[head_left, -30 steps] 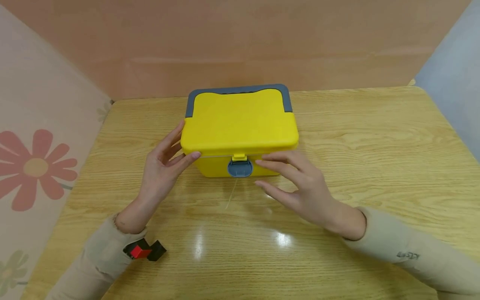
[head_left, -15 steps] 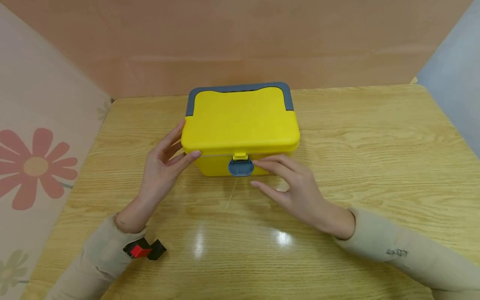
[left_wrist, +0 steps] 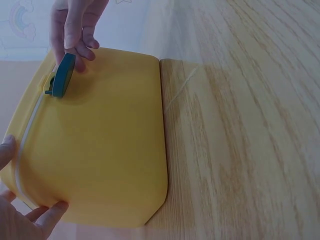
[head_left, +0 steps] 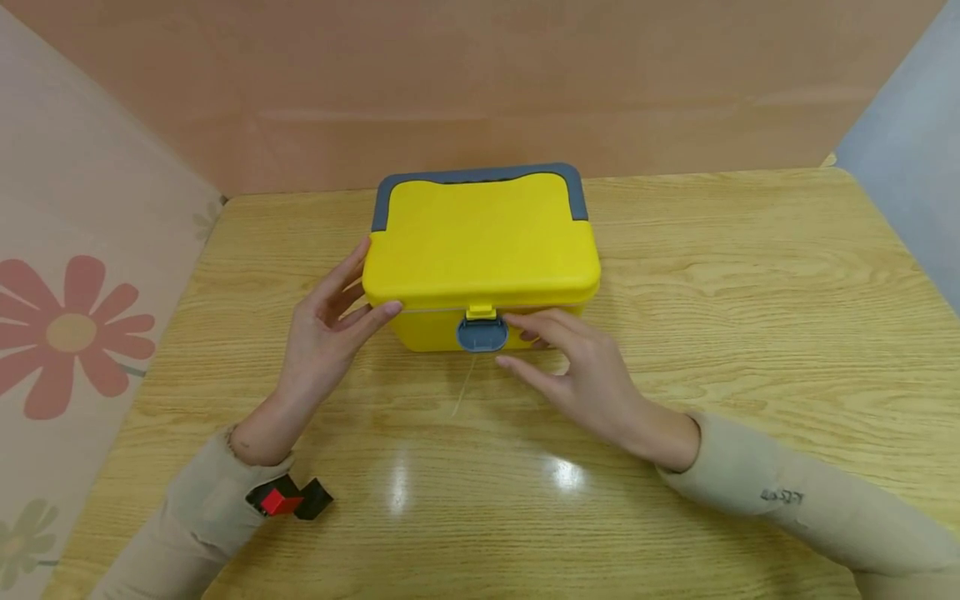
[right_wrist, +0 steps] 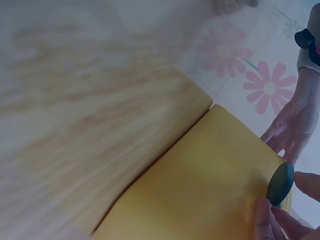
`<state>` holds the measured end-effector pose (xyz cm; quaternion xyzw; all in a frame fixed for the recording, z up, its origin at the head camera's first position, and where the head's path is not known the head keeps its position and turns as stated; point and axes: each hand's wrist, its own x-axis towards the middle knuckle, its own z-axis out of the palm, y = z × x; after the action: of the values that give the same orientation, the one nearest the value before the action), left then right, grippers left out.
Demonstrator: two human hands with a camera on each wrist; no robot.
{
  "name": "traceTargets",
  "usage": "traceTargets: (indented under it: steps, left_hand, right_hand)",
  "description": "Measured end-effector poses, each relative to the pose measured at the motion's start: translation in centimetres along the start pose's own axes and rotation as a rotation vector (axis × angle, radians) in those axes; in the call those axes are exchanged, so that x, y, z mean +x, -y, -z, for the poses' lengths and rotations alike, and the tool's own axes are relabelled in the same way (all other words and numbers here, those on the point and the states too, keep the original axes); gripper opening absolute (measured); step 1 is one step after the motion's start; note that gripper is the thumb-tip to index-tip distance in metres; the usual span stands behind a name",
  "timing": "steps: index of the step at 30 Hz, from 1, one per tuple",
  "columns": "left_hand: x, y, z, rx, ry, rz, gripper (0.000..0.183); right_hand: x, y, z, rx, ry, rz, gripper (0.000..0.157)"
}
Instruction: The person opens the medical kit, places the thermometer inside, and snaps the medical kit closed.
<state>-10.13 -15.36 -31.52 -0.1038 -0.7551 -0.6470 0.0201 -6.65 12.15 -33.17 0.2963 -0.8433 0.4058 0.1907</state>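
Observation:
A yellow storage box (head_left: 480, 258) with a lowered grey-blue handle (head_left: 480, 177) sits on the table with its lid down. Its grey-blue latch (head_left: 482, 335) is swung outward from the front wall, as the left wrist view also shows. My left hand (head_left: 324, 333) holds the box's left front corner, thumb at the front rim under the lid and fingers along the side. Beside the latch's right edge is my right hand (head_left: 588, 375), index fingertip at the upper corner, thumb just below and apart from it. The other fingers bend behind, close to the front wall.
The box stands on a wood-grain table (head_left: 735, 333). A thin pale strand (head_left: 463, 387) lies in front of it. A brown wall (head_left: 480, 83) rises behind, and a flower-patterned panel (head_left: 67, 208) borders the left. A black-and-red strap piece (head_left: 288, 500) hangs at the left cuff.
My right hand has moved left, bringing its index fingertip and thumb to the latch's right edge. My left hand keeps its hold on the corner, and the box has hardly moved.

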Motion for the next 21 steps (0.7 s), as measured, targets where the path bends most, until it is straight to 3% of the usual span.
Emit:
traceTargets:
  steps: [13, 21]
  left_hand:
    - [0.01, -0.03, -0.01, -0.009, -0.002, -0.007, 0.065]
    - [0.01, 0.05, -0.01, -0.001, -0.001, -0.012, 0.065]
  right_hand:
    - [0.5, 0.01, -0.54, 0.022, -0.007, -0.015, 0.039]
    - [0.53, 0.24, -0.58, 0.077, 0.001, -0.068, 0.037]
